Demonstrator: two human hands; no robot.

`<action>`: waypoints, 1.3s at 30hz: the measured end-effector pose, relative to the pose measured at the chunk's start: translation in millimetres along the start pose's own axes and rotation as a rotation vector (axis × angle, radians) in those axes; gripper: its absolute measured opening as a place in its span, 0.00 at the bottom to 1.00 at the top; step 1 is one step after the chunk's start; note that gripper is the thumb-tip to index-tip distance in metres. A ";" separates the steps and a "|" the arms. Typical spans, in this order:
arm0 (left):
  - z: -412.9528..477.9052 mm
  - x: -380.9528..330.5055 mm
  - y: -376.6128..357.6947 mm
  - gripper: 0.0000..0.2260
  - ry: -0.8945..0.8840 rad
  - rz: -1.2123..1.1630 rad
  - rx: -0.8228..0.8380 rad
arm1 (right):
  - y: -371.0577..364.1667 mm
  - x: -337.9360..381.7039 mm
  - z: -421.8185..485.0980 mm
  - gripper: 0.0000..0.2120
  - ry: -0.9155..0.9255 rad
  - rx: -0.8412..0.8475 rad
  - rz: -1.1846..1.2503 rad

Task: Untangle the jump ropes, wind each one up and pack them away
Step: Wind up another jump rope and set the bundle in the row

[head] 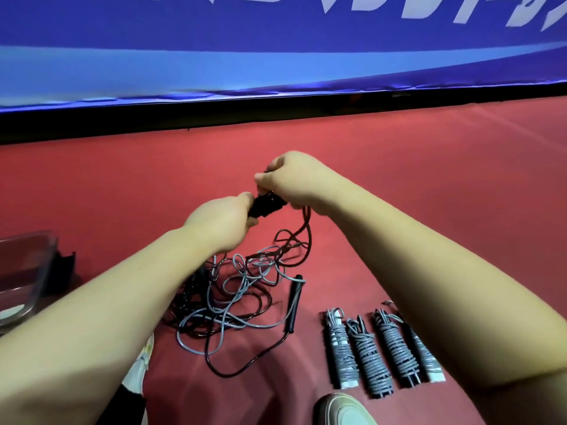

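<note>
Over red floor (414, 185) — looped, glossy ropes (237, 297)

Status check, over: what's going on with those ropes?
Left grip and right grip hold black handles. Tangle on floor below, unsorted. Four wound ropes at right, not packed. Clear box left.

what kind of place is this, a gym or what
Likely a sports hall or gym: a red sports floor, a long blue banner with white lettering along its edge, and tangled jump ropes beside a row of wound ropes.
</note>
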State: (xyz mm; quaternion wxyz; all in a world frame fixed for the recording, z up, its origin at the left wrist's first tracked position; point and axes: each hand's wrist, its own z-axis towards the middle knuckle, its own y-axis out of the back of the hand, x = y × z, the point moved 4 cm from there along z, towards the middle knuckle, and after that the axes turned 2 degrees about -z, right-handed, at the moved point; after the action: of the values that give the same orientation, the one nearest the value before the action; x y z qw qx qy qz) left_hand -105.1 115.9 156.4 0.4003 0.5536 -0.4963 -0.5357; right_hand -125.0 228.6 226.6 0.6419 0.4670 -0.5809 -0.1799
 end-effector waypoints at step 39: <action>-13.2 5.9 33.1 0.04 0.002 -1.140 -0.152 | -63.9 -35.0 12.8 0.13 0.159 -0.302 0.200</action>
State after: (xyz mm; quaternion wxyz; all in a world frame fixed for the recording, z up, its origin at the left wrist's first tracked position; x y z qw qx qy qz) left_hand -96.5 102.7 188.9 0.0877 0.7039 -0.0792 -0.7004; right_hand -125.9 218.8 153.3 0.7631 0.3181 -0.5385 -0.1628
